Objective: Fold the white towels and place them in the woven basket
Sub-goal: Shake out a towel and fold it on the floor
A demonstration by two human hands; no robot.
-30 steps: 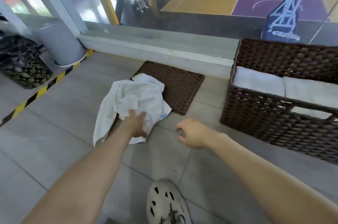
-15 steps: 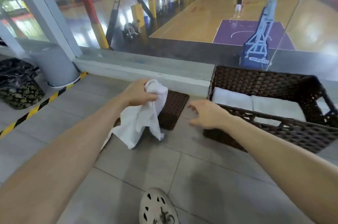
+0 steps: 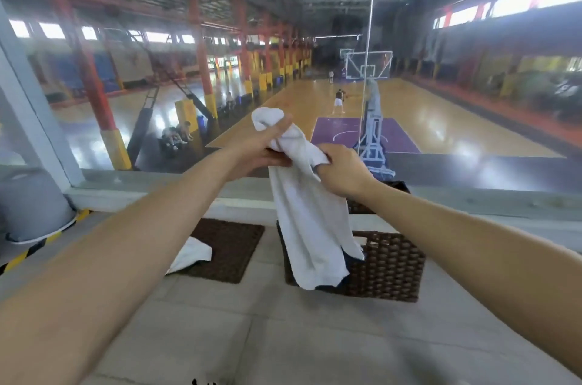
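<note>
A white towel (image 3: 310,227) hangs crumpled in the air at chest height, its lower end dangling in front of the dark woven basket (image 3: 390,271). My left hand (image 3: 261,151) grips the towel's bunched top. My right hand (image 3: 341,170) pinches an edge of it just to the right. A second white towel (image 3: 192,254) lies on the floor, partly on the brown woven mat (image 3: 233,246) left of the basket. The basket's inside is mostly hidden by the hanging towel.
A low ledge and a glass wall (image 3: 472,133) run behind the basket, with a basketball court below. A grey round column base (image 3: 31,205) and yellow-black floor tape (image 3: 37,246) are at the left. Grey floor tiles (image 3: 283,337) spread in front.
My left hand lifted the towel from the mat up to chest height. My right hand came over and took hold of its edge. The view tilted upward.
</note>
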